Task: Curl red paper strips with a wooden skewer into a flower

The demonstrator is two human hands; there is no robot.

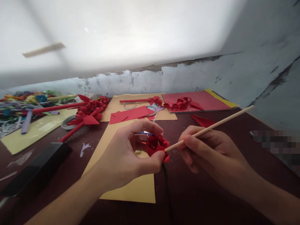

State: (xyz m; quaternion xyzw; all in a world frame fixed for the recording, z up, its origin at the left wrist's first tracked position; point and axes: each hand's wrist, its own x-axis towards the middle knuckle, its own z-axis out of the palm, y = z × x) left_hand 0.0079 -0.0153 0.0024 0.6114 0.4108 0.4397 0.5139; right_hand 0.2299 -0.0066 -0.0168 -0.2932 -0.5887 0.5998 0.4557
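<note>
My left hand (128,153) is closed round a small red paper flower (156,145), pinching it between thumb and fingers above a tan paper sheet (138,187). My right hand (206,147) grips a thin wooden stick (217,123) that slants up to the right. The stick's near tip touches the flower's right side.
Finished red paper flowers on red stems (89,112) lie at the left, another (142,100) at the back. Red paper pieces (131,114), tape rolls (152,110), a red sheet (206,100), colourful paper scraps (21,106) and a black box (35,170) surround them. A wall rises behind.
</note>
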